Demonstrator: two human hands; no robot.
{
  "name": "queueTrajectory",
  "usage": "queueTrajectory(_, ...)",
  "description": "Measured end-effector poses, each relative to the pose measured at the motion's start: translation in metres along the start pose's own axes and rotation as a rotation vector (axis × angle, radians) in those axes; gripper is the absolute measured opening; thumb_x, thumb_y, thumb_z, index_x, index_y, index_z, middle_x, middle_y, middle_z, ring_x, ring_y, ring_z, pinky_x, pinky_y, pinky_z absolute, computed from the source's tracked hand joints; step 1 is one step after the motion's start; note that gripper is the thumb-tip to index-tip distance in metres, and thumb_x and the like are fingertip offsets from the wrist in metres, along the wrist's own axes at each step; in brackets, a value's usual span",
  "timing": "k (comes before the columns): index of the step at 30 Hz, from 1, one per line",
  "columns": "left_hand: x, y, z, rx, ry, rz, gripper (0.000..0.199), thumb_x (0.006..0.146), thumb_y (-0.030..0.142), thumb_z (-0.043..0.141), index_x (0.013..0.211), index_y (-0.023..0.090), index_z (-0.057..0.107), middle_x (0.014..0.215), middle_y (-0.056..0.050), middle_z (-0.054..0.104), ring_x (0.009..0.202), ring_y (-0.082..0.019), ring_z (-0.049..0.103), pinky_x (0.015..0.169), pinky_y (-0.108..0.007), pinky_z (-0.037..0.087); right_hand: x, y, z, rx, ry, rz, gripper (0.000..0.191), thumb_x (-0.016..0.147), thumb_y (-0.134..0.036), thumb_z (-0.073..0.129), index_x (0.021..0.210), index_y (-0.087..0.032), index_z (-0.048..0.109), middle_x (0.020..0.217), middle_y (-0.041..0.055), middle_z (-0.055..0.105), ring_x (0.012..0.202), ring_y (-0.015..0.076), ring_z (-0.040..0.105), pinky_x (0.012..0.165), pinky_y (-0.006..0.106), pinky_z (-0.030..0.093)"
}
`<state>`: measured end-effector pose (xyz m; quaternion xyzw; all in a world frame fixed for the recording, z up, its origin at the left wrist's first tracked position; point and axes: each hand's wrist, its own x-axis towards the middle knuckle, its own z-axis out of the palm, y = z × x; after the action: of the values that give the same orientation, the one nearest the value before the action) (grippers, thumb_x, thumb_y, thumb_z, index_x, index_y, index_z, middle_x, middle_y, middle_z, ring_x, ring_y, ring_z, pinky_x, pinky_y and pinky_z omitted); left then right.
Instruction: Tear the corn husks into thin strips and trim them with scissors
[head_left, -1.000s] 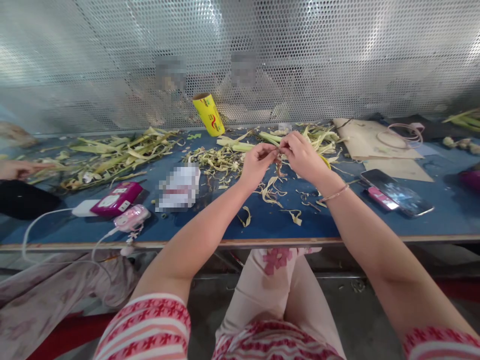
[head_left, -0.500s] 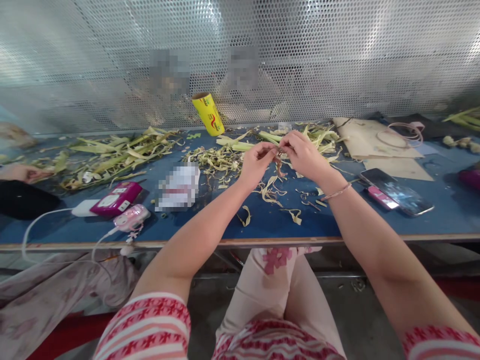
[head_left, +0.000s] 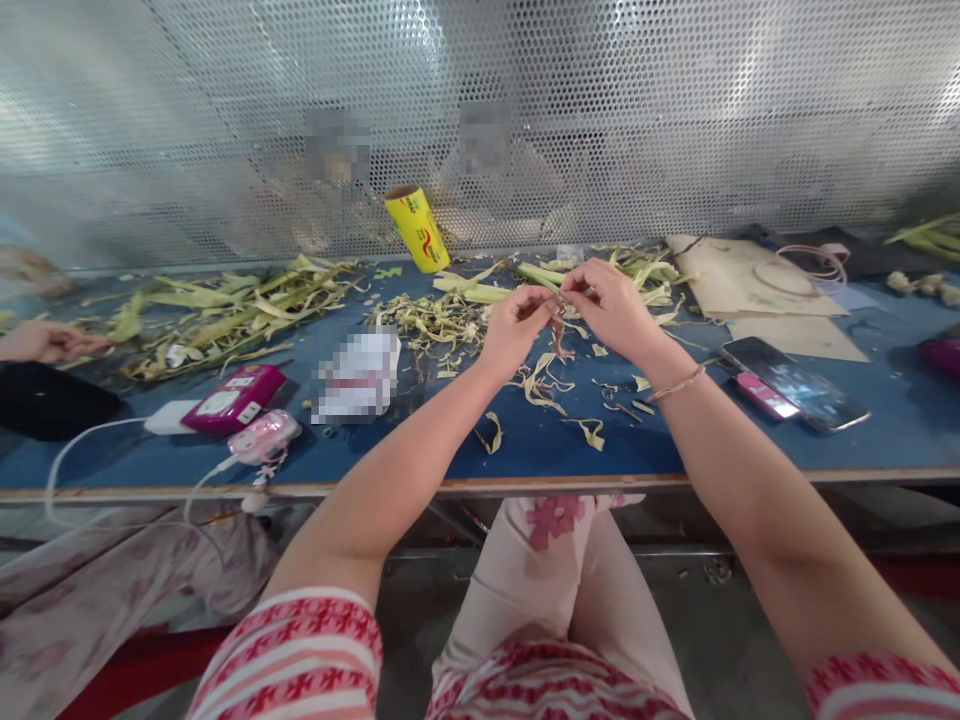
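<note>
My left hand (head_left: 517, 322) is closed in a pinch over the middle of the table. Close against it, my right hand (head_left: 602, 305) pinches too. Between the fingertips is a brownish dried plant strip (head_left: 559, 335), its lower end hanging down; its exact kind is too small to tell. Pale curled peelings (head_left: 541, 385) lie on the blue table (head_left: 450, 450) just below the hands. A heap of yellow-green plant scraps (head_left: 427, 322) spreads left of my left hand, and long leafy stalks (head_left: 652, 268) lie behind my right hand.
A yellow cardboard roll (head_left: 416, 230) leans near the perforated metal panel (head_left: 600, 130). To the right lie brown paper (head_left: 739, 280) and a phone (head_left: 795, 382). Power banks with cables (head_left: 234, 398) and a pile of stalks (head_left: 247, 305) are left, beside another person's hand (head_left: 49, 342).
My hands stay pinched together at nearly the same spot, with a slight shift of the right fingers. The other person's hand at the far left has moved a little right.
</note>
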<state>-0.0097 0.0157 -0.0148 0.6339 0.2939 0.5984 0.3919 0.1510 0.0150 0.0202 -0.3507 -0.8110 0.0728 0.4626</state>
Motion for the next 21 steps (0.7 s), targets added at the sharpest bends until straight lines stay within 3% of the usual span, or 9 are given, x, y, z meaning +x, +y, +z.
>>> queueTrajectory(12,-0.003,0.012,-0.001,0.19,0.018,0.061,0.006,0.081,0.016,0.063,0.075,0.019,0.065,0.065,0.002,0.063,0.057,-0.009,0.055,0.059,-0.024,0.042,-0.001,-0.008,-0.004,0.032,-0.021,0.025,0.008,0.083,-0.021,0.06,0.076,-0.02,0.062,0.083,0.0048,0.059,0.079,0.0182,0.054,0.071,0.035,0.047)
queueTrajectory(21,-0.005,0.014,0.001,0.301,0.054,0.069,0.005,0.081,0.016,0.061,0.077,0.018,0.064,0.065,0.002,0.062,0.058,-0.008,0.052,0.059,-0.023,0.042,-0.002,0.0,-0.002,-0.06,-0.033,-0.096,0.005,0.083,-0.015,0.056,0.081,-0.02,0.057,0.086,0.0052,0.058,0.08,0.0182,0.056,0.073,0.036,0.05)
